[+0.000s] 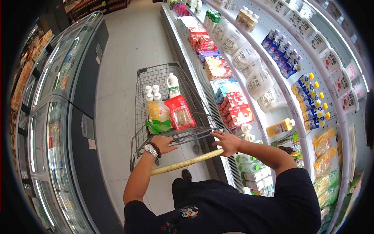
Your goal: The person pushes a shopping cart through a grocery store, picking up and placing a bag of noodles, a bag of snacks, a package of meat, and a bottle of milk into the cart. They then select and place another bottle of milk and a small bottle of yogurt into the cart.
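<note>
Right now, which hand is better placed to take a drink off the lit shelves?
Probably the right hand. It is at the side of the shopping cart nearer the shelves, while the left hand is toward the opposite side, farther from them.

Metal-wire cart [156, 75], smooth plastic-looking handle [187, 161], matt cloth shirt [230, 210] (and that wristwatch [150, 149], polished metal, gleams).

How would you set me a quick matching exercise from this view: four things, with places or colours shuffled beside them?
1. Handlebar
2. Shopping cart
3. Watch
4. Glass-topped cabinets

A. on the left wrist
B. along the left of the view
C. pale yellow
D. grey wire mesh

Pairs: 1-C, 2-D, 3-A, 4-B.
</note>
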A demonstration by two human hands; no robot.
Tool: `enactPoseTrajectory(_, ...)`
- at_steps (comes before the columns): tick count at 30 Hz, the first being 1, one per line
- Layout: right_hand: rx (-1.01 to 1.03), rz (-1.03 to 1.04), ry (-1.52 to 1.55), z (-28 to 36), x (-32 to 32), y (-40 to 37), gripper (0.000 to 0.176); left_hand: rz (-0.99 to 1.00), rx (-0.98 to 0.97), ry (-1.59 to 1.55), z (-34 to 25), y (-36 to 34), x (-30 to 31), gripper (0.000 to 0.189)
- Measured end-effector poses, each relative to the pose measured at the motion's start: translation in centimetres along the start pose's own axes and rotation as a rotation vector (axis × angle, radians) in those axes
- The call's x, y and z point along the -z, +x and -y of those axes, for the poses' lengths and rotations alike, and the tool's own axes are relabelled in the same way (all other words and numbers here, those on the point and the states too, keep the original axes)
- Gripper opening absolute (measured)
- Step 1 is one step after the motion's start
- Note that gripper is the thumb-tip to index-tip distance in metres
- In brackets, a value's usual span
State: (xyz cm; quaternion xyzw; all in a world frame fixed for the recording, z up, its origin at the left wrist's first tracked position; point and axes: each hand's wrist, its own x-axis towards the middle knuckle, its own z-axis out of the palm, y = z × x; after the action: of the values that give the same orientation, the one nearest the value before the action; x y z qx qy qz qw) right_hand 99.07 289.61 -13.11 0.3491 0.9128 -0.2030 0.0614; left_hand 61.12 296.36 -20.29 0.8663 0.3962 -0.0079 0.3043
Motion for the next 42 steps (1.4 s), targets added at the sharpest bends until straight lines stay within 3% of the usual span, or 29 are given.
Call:
enactPoseTrajectory(5, 0.037, -0.056, -0.029, -5.3, 1.7, 4.6, 0.053, -0.006, -0.010, 0.011, 3.5, 4.9, 4.1, 0.050)
enactPoseTrajectory(12, 0.090, -0.131, -0.030, -12.8, 7.6, 11.4, 0.061, -0.076, -0.029, 0.019, 9.3, 13.2, 7.3, 0.046)
enactPoseTrajectory(13, 0.018, -0.131, 0.020, -14.5, 7.5, 12.2, 0.063, -0.106, -0.043, 0.022, 10.4, 14.2, 7.7, 0.045)
enactPoseTrajectory(14, -0.052, -0.260, 0.068, -16.0, 7.3, 13.2, 0.061, -0.140, -0.057, 0.026, 11.7, 15.3, 8.3, 0.045)
enactPoseTrajectory(16, -0.535, -0.403, 0.540, -19.4, 6.7, 15.6, 0.059, -0.093, -0.046, 0.031, 13.4, 17.0, 10.6, 0.045)
enactPoseTrajectory(19, -0.699, -0.388, 0.489, -23.0, 7.1, 19.7, 0.059, -0.062, -0.025, 0.022, 16.2, 19.6, 13.4, 0.047)
enactPoseTrajectory(22, -0.821, -0.331, 0.626, -25.5, 8.9, 23.1, 0.061, -0.059, -0.032, 0.011, 19.6, 22.5, 15.4, 0.047)
enactPoseTrajectory(26, -0.549, -0.470, 0.473, -29.9, 9.3, 26.8, 0.054, -0.041, -0.017, 0.015, 23.5, 26.0, 18.7, 0.047)
enactPoseTrajectory(30, -0.702, -0.380, 0.377, -30.7, 13.2, 32.0, 0.049, -0.070, -0.044, -0.016, 27.7, 29.2, 21.1, 0.046)
enactPoseTrajectory(35, -0.489, -0.373, 0.140, -36.9, 12.8, 36.2, 0.048, -0.058, -0.034, -0.024, 31.7, 32.9, 24.3, 0.046)
enactPoseTrajectory(38, -0.516, -0.320, 0.295, -38.4, 14.7, 38.5, 0.044, -0.073, -0.037, -0.018, 34.0, 35.0, 25.8, 0.045)
enactPoseTrajectory(42, -0.351, -0.307, 0.337, -41.7, 15.7, 41.3, 0.045, -0.072, -0.035, -0.001, 36.9, 37.6, 27.9, 0.043)
